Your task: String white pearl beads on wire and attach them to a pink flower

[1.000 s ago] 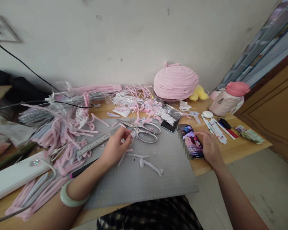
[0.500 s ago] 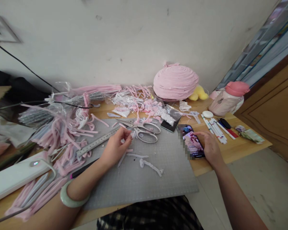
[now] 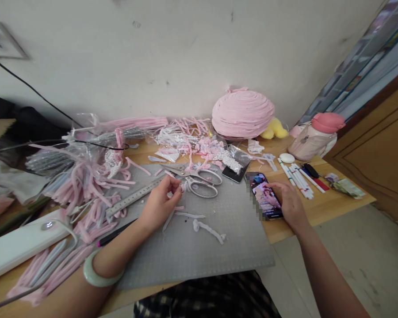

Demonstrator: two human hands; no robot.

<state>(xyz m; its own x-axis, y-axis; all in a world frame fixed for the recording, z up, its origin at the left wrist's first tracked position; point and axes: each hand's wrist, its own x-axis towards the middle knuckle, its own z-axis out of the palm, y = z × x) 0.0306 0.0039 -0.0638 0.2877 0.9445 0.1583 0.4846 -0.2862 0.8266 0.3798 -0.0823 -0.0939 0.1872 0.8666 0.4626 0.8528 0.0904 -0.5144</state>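
My left hand (image 3: pixel 162 201) rests on the grey cutting mat (image 3: pixel 239 243), fingers curled together in a pinch; what they hold, if anything, I cannot make out. Small white beads (image 3: pixel 185 186) show at its fingertips, beside the open scissors (image 3: pixel 204 183). A metal ruler (image 3: pixel 132 198) lies to the left of this hand. My right hand (image 3: pixel 290 201) reaches over the phone (image 3: pixel 267 196), its fingers stretched out at the lit screen, which shows a picture of hands with pink material. White fuzzy stem pieces (image 3: pixel 210 229) lie on the mat.
Bundles of pink and grey fuzzy stems (image 3: pixel 73 183) crowd the left. A white device (image 3: pixel 23 243) with a cable lies in front of them. Behind are a pink coiled ball (image 3: pixel 242 112), a dark flat device (image 3: pixel 234 174), and bead strings. White markers (image 3: pixel 296 179) and a pink-lidded bottle (image 3: pixel 313 137) stand right.
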